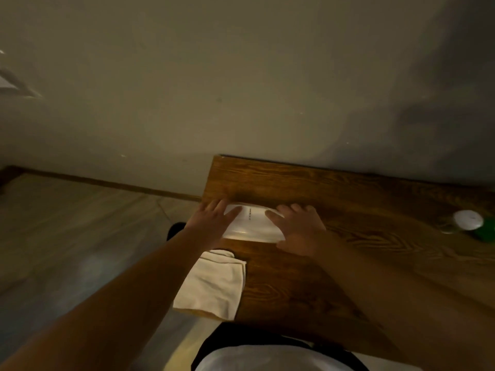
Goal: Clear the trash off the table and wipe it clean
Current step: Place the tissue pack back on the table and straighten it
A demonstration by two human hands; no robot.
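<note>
- The wall (187, 89) is plain and pale, with a greenish-grey tone in the dim light, and it fills the upper half of the view.
- A soft dark shadow (428, 116) lies on the wall at the right side.
- A brown baseboard (107, 182) runs along the foot of the wall.
- The floor (67, 236) is greyish, with a wood-like pattern and a faint shine.
- The desk (348, 199) is of dark brown wood with clear grain; its far edge touches the wall.
- The light is weak and warm.
</note>
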